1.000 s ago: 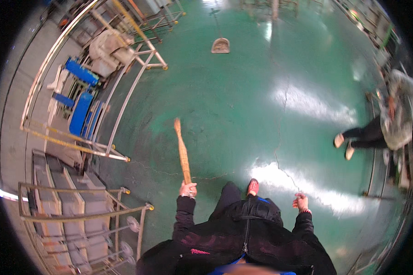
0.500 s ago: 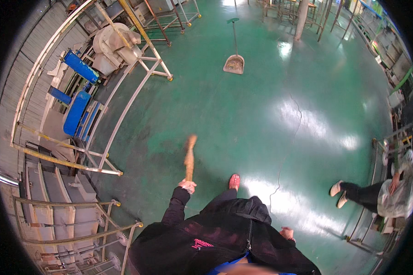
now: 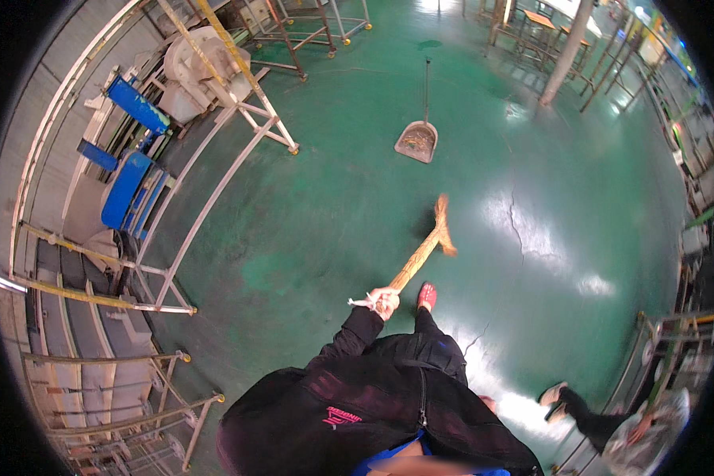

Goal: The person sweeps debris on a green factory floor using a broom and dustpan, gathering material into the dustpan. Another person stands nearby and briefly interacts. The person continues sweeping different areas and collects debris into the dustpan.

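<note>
Wooden broom (image 3: 424, 250) clenched one-handed in left hand (image 3: 383, 300) grip; right hand out of view. Dustpan (image 3: 417, 141) well beyond grip; loose single-hand hold risks scattering dust.

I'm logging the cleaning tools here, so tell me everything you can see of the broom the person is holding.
The broom has a light tan, wood-like handle and a short straw-coloured head, blurred in this view. It slants away from the person, head down near the shiny green floor, though contact cannot be told. The left hand grips the handle's near end, where whitish strands hang. It lies apart from the long-handled dustpan farther off.
</note>
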### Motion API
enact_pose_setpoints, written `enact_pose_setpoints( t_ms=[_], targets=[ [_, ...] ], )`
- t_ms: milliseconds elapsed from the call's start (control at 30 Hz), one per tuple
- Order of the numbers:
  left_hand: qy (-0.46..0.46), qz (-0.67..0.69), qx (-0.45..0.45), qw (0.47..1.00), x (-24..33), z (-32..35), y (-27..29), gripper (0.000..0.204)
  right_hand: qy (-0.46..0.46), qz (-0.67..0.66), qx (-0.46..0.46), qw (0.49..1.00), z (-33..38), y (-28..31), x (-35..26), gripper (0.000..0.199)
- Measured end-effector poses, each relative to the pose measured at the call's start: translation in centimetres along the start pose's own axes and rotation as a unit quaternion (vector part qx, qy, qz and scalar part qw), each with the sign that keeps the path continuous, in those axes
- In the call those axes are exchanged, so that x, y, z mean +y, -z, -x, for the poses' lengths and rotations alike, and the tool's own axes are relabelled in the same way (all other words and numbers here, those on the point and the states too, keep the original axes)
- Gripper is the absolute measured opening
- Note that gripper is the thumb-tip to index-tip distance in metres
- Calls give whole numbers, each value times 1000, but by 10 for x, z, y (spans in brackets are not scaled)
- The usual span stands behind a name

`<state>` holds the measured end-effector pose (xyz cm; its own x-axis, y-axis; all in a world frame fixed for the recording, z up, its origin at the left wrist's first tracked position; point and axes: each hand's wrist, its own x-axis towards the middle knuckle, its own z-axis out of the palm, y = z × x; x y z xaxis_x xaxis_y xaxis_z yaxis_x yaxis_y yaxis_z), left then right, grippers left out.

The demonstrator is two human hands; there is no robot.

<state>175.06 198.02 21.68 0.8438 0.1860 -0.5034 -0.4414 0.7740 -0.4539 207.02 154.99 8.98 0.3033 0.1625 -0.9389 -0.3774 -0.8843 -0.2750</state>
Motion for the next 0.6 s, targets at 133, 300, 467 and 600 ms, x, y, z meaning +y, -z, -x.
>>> enact_pose_setpoints(
  t_ms=[133, 300, 467, 600],
  targets=[
    [51, 167, -105, 979, 57, -43, -62, 14, 107, -13, 46, 993, -43, 2, -194, 29],
    [-94, 281, -117, 948, 119, -48, -94, 15, 471, -9, 112, 875, -45, -51, -471, 13],
    [-417, 280, -43, 864, 205, -58, -133, 23, 640, -100, 156, 745, 10, -147, -701, 25],
    [-505, 283, -59, 813, 287, -63, -181, 10, 647, -174, 115, 734, 61, -211, -839, 28]
  ],
)
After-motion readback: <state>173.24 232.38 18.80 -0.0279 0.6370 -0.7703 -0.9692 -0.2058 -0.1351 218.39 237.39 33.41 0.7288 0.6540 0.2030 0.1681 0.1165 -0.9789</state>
